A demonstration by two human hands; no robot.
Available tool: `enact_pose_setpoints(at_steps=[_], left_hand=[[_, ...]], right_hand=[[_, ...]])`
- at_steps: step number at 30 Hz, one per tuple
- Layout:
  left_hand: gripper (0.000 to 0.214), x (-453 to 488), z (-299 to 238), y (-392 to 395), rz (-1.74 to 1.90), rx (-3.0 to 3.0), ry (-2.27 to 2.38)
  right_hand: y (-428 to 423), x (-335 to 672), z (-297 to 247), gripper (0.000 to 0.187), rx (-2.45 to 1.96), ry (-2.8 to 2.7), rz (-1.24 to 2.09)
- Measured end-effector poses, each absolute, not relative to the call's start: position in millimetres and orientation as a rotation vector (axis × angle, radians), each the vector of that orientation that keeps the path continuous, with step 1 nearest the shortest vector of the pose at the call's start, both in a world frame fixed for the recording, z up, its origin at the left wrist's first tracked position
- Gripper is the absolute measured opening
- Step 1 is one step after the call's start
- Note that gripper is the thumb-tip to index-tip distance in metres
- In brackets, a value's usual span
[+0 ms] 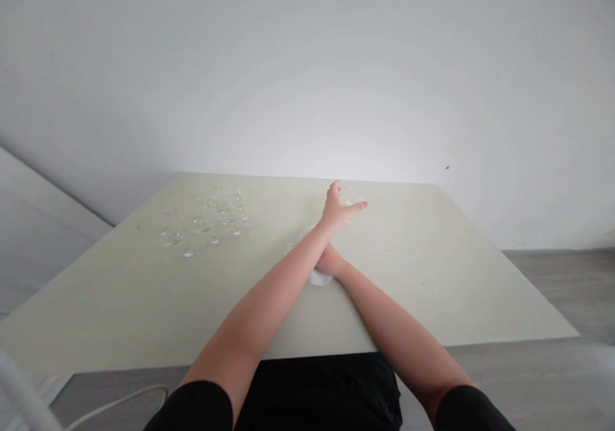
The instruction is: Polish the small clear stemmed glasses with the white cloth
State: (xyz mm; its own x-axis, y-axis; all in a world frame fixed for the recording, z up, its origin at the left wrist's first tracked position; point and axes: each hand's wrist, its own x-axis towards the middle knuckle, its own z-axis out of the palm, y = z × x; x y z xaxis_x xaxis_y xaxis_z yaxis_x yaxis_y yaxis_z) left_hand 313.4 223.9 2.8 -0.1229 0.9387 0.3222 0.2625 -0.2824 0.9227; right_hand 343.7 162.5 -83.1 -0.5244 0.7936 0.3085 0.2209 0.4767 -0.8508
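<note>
My left arm crosses over my right above the table [471, 290]. With thumb and fingers spread apart, my left hand [337, 210] is beside a clear, see-through item [354, 199], probably a glass. Whether they touch I cannot tell. Below my left forearm, my right hand [330, 260] presses on a crumpled white cloth [320, 278] lying on the tabletop. The forearm hides most of the right fingers and part of the cloth.
Several clear, glass-like pieces [214, 219] stand grouped on the left of the table. A pale wall [307, 85] runs along its far edge. A white cable [120, 402] hangs at the lower left, above the grey floor [567, 290].
</note>
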Motion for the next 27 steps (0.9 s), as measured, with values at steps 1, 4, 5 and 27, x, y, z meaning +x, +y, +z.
enact_pose_setpoints(at_steps=[1,4,5,27], left_hand=[[0.090,304,5,214,1.532,1.609,1.322],[0.062,257,10,180,1.763,1.843,1.326],[0.056,237,11,168,1.819,1.902,1.403],[0.016,126,24,119,1.943,2.204,1.800]], right_hand=[[161,345,-82,0.035,-0.830,-1.974,1.070],[158,347,-79,0.051,-0.879,-1.799,1.239],[158,348,-78,0.057,-0.910,-1.722,1.297],[155,351,-64,0.043,-0.698,-0.836,1.760]])
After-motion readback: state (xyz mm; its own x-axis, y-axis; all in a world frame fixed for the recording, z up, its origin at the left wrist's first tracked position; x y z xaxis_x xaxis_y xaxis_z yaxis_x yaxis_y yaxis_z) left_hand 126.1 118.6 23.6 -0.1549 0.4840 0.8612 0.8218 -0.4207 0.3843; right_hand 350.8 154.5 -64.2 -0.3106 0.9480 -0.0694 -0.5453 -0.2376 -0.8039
